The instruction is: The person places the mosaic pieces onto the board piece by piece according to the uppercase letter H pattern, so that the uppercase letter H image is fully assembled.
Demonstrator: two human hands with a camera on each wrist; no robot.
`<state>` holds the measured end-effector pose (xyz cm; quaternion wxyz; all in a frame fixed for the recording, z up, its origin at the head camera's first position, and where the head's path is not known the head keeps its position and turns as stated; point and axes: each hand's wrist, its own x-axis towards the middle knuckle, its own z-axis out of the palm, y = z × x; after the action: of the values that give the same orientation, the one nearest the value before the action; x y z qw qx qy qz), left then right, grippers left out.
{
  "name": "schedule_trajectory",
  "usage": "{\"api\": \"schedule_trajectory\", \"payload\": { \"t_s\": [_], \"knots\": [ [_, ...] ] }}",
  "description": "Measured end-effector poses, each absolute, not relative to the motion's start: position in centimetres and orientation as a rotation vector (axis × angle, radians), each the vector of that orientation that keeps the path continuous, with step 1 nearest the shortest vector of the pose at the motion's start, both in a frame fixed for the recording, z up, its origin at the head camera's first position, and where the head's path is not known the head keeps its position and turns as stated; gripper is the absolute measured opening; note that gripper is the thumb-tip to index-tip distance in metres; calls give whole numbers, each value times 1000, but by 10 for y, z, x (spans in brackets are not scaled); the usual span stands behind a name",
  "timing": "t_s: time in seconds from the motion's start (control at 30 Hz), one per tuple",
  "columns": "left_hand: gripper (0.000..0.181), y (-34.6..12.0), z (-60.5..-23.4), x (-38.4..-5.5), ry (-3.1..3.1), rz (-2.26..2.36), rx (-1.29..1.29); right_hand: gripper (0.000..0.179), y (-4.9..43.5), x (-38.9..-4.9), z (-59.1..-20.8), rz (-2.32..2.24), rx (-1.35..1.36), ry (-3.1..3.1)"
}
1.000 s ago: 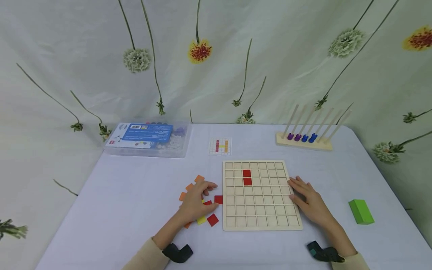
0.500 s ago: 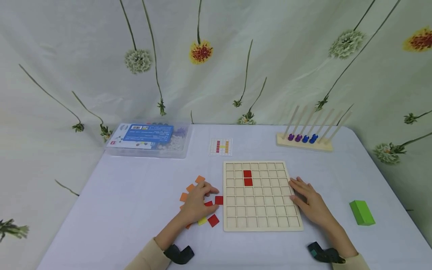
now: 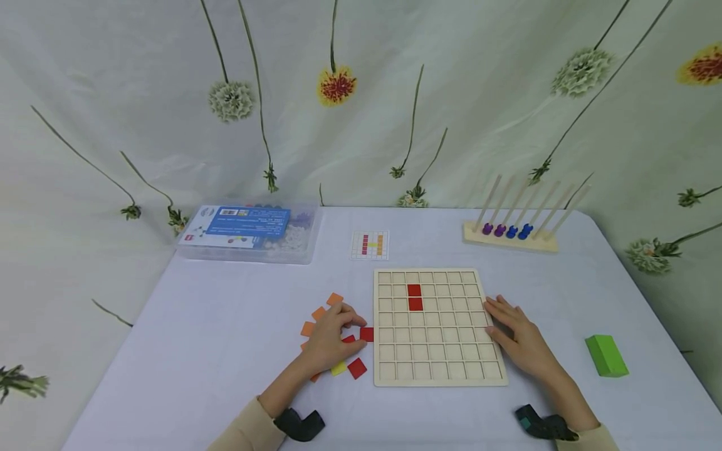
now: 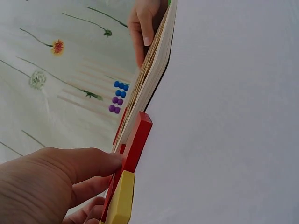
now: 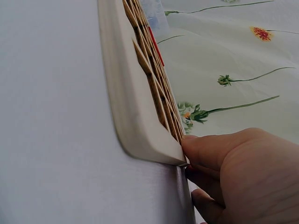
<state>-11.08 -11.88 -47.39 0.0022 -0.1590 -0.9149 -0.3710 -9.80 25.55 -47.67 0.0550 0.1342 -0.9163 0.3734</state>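
In the head view my left hand (image 3: 328, 339) is over a loose group of coloured tiles, its thumb and index finger pinching the edges of a red square tile (image 3: 366, 334) beside the board. Two more red tiles, one (image 3: 357, 368) near the thumb, and a yellow tile (image 3: 338, 368) lie close by; orange tiles (image 3: 318, 313) stretch out behind the hand, partly covered. The wooden grid board (image 3: 429, 352) bears two red tiles (image 3: 415, 297) in one column. My right hand (image 3: 521, 338) rests along the board's right edge, fingers extended, its thumb at the edge (image 5: 205, 147).
A small pattern card (image 3: 369, 245) lies behind the board. At the back left sits a clear plastic box (image 3: 282, 247) with a blue label. A wooden peg stand (image 3: 510, 238) with purple and blue beads is at the back right. A green block (image 3: 606, 355) lies far right.
The left index finger and thumb have come closer together, onto the edges of the red tile. My right hand stays at the board's edge.
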Motion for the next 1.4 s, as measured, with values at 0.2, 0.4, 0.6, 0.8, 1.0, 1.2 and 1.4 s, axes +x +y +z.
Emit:
{"api": "schedule_trajectory", "payload": {
  "t_s": [0.2, 0.4, 0.6, 0.8, 1.0, 1.2, 1.4],
  "knots": [
    [22, -119, -475, -111, -2859, -1190, -488, 48, 256, -98, -478, 1136, 405, -2787],
    [22, -119, -474, -112, -2853, -1197, -484, 48, 256, -98, -478, 1133, 403, -2791],
    [20, -120, -471, -116, -2858, -1310, -399, 49, 258, -99, -478, 1135, 404, -2791],
    [20, -118, -458, -118, -2803, -1375, -370, 48, 258, -99, -480, 1143, 417, -2788],
    [20, -100, -439, -122, -2771, -1400, -464, 48, 258, -99, -480, 1143, 414, -2788],
    [19, -74, -430, -129, -2712, -1424, -575, 48, 258, -99, -479, 1134, 407, -2788],
    [19, -51, -434, -136, -2768, -1423, -605, 48, 257, -99, -477, 1126, 405, -2787]
  ]
}}
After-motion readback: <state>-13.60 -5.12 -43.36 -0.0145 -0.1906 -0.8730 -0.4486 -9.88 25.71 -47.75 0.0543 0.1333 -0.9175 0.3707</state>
